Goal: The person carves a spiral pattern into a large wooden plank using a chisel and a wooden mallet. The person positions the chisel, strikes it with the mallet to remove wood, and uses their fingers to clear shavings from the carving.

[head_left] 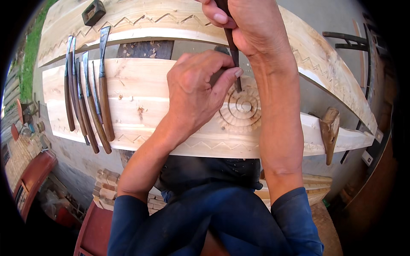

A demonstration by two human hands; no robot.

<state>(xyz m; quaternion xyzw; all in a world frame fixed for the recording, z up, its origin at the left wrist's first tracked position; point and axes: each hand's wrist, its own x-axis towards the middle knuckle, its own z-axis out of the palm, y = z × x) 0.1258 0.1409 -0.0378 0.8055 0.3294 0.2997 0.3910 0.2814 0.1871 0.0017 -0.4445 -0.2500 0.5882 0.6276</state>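
A pale wooden board [153, 98] lies across in front of me, with a round spiral rosette [241, 109] carved into it and a zigzag line along its near edge. Upright over the rosette stands a dark-handled carving chisel [233, 51], its lower end at the rosette's far rim. My left hand [198, 83] pinches the chisel low down, thumb and fingers closed round the shaft. Higher up, my right hand [245, 25] grips the handle, partly cut off by the top of the view. The cutting edge is too small to make out.
Several chisels [103, 85] with wooden handles lie side by side on the board's left. A wooden mallet [330, 132] rests at the right end. Behind lies a second zigzag-carved board [145, 25] bearing a dark block [93, 13]. Wood offcuts [106, 187] are stacked below left.
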